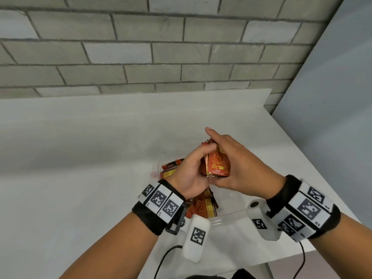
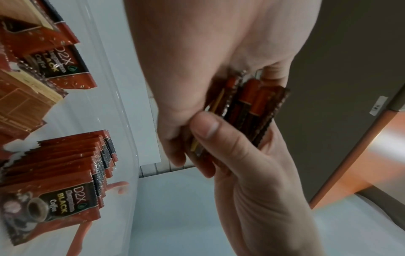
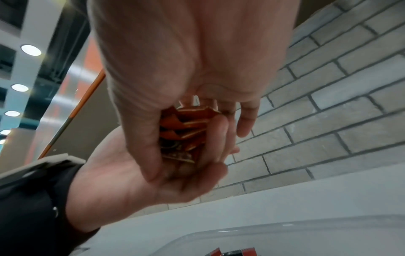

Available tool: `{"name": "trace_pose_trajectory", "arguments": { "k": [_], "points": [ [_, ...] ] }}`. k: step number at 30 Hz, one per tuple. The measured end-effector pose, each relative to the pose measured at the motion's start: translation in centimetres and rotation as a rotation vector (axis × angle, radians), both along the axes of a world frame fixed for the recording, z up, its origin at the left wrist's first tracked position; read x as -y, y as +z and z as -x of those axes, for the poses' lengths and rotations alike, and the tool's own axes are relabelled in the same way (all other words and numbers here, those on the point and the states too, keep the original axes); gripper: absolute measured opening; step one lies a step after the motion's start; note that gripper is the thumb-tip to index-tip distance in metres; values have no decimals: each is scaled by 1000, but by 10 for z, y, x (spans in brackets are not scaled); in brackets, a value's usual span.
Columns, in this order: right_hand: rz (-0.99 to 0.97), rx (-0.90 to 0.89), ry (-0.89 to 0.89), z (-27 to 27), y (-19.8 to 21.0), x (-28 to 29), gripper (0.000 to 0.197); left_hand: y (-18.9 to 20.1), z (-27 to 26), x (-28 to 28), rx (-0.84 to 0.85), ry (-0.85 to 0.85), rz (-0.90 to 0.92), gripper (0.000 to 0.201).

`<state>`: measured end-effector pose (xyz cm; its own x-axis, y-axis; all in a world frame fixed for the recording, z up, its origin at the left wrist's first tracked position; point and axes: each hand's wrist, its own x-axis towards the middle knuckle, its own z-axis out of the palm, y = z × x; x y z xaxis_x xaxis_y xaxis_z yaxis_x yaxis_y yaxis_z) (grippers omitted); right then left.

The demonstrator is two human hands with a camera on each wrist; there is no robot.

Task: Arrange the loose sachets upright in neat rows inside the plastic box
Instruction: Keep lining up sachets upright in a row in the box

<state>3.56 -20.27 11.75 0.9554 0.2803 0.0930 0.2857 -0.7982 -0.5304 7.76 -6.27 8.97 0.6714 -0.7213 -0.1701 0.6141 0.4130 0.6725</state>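
Grey brick wall runs behind a white tabletop (image 1: pixel 100 137), and your two hands meet above the clear plastic box (image 1: pixel 227 217) that sits on it near you.

Your left hand (image 1: pixel 189 174) and right hand (image 1: pixel 237 164) are both curled round one bundle of sachets (image 1: pixel 216 166), holding it in the air over the box. In the left wrist view the left thumb (image 2: pixel 206 128) presses on the bundle's edge, and the packets show as a stack seen end-on. In the right wrist view the top corners fan out unevenly, so the stack looks not yet squared. Neither grip is spread; each pinches the same bundle from its own side.

More sachets lie below your hands. One row of upright sachets (image 2: pixel 65 161) stands packed face to face inside the box, close to its clear wall; other loose sachets (image 2: pixel 32 97) lie flat or tilted beside that row.

What matters for your next move: the bundle hangs just above the box, with its long axis roughly upright and its printed face toward you. Both hands are equally near, since both hold it. You probably need to level the edges, then lower it beside the standing row. Whether there is room next to that row I cannot tell from here.
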Motion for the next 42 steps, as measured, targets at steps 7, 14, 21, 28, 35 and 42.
{"name": "trace_pose_trajectory", "arguments": {
  "k": [7,14,21,28,35,42],
  "points": [
    [-97,-80,-40,-1,0,4,109,-2,-1,6,-15,7,-37,67],
    [-134,-89,-41,-2,-7,8,104,-7,-2,6,-14,-8,11,68],
    [-104,-61,-45,-2,-8,8,96,-14,-7,6,-8,-47,-7,63],
    [-67,-103,-68,-2,-12,7,101,-21,-11,4,26,-3,-43,27],
    [-398,-121,-297,-1,-3,23,44,-26,-10,0,6,2,23,51],
    [-526,136,-416,-3,3,32,21,-32,-10,1,-8,22,0,51]
  ]
}}
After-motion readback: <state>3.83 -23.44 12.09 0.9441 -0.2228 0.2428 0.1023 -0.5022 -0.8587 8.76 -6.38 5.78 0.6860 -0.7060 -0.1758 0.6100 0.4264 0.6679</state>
